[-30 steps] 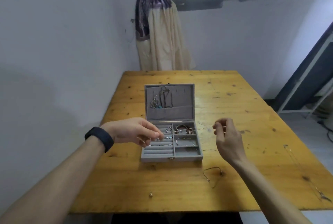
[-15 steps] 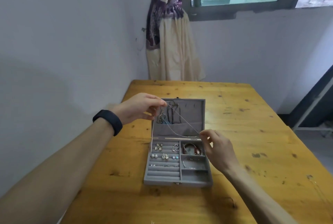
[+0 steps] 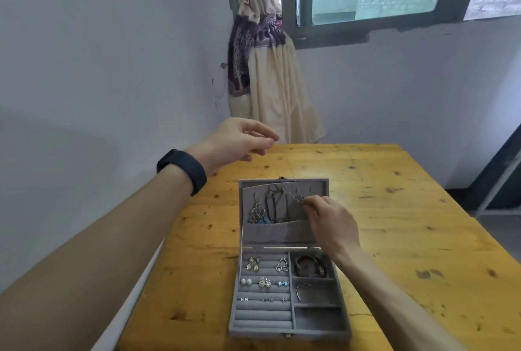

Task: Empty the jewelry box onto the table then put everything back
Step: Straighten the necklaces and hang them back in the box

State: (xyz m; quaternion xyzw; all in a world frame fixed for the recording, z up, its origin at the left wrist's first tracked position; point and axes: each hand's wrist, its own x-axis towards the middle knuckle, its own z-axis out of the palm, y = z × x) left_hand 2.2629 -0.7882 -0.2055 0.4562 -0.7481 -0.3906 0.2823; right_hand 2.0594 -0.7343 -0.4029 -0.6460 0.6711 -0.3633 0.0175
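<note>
— How do the fingers stand, from where you are?

— The left hand (image 3: 239, 139) is raised. Its thumb and forefinger tips are pressed together on one end of a thin silver chain necklace (image 3: 294, 184), and its other fingers (image 3: 255, 150) curl loosely underneath.

— And the right hand (image 3: 334, 223)?

— Lower, nearer the person. It pinches the same chain between thumb and forefinger, tips tight on it, the rest of the hand curled. The chain slants down from the left fingertips to the right ones.

— Where is the box?

— The grey velvet jewelry box (image 3: 290, 332) lies open on the yellow wooden desk (image 3: 408, 238), below the right fingers. Its raised lid (image 3: 318, 190) stands just behind them. Whether the fingertips touch the lining, I cannot tell.

— What else is near them?

— Left of the right fingertips, against the lining, hang silver drop earrings (image 3: 256, 214) and a dark cord necklace (image 3: 273, 204). Under the right wrist a dark reddish bracelet (image 3: 310, 266) lies in one tray compartment, with a silver bangle (image 3: 304, 291) in the next one nearer the person. Small stud earrings (image 3: 265, 283) sit in the padded rolls to the left of those.

— Anything on the arms?

— A black wristband (image 3: 184, 170), behind the left fingers.
</note>
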